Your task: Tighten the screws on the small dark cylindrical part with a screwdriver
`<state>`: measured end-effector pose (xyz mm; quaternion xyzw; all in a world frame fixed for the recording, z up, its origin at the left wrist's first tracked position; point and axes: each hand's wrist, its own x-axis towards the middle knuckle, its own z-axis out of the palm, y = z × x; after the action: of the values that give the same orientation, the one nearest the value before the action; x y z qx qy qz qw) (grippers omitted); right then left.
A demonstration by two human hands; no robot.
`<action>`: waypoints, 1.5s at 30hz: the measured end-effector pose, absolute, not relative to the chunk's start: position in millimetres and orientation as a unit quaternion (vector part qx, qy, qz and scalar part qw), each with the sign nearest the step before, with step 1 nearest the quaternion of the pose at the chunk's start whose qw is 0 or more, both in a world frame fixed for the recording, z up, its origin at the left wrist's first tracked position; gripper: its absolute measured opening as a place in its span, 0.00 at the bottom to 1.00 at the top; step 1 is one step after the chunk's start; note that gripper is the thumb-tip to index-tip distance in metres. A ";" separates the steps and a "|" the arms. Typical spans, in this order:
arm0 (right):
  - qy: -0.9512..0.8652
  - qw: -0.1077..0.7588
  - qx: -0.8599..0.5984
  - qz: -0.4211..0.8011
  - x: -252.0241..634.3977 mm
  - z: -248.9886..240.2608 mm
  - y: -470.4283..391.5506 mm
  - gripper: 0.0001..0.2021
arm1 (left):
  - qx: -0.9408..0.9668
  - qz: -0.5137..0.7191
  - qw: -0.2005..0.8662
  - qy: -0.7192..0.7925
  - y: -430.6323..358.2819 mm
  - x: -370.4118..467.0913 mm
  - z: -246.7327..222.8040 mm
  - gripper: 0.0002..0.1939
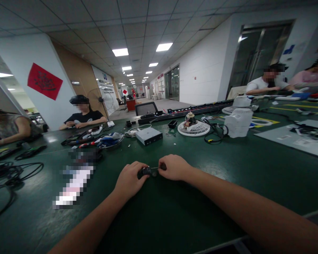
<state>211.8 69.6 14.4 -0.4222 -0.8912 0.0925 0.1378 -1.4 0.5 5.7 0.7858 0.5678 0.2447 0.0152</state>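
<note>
My left hand (130,179) is closed around a small black part (145,171), pinched between thumb and fingers. My right hand (175,167) is closed too, its fingertips on a thin metal rod (154,168) that points left towards the black part. What sits inside the right fingers is mostly hidden. Just below the rod shows a small round part (154,174), too dim to tell whether it joins the black part. Both hands are close together, low over the green tabletop (153,211).
Beyond my hands lie a grey box-shaped drive (148,135), a white fan grille (193,128) and a white plastic housing (237,122). Black cables (13,176) lie at the left, a grey sheet (296,135) at the right. A person (83,114) sits opposite, others to both sides.
</note>
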 end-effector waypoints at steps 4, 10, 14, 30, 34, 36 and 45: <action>-0.856 0.125 -0.494 0.087 211.4 13.0 71.8 0.12 | 0.757 0.257 0.005 0.600 4.2 -4.8 2.7 0.13; -0.867 0.195 -0.431 0.157 207.2 9.7 69.5 0.13 | 0.749 0.244 0.006 0.616 8.2 -7.2 0.1 0.18; -0.884 0.173 -0.401 0.164 202.3 5.7 66.1 0.10 | 0.751 0.217 -0.003 0.624 9.1 -6.2 -0.7 0.18; -0.894 0.205 -0.339 0.209 202.7 11.0 59.3 0.08 | 0.760 0.246 0.011 0.601 6.3 -7.1 2.1 0.10; -0.860 0.271 -0.358 0.242 203.2 14.7 58.4 0.07 | 0.773 0.268 -0.006 0.574 2.0 -3.2 3.5 0.11; -0.855 0.303 -0.350 0.233 203.4 15.2 58.9 0.06 | 0.776 0.278 -0.015 0.566 -0.2 -1.1 4.3 0.11; -0.850 0.365 -0.312 0.217 201.9 12.3 59.7 0.03 | 0.818 0.290 -0.065 0.492 -2.1 -0.5 5.0 0.14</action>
<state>201.9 59.7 12.3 -0.3120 -0.8498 0.2173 0.3651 -0.5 -2.1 5.0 0.8183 0.4921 0.2899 -0.0649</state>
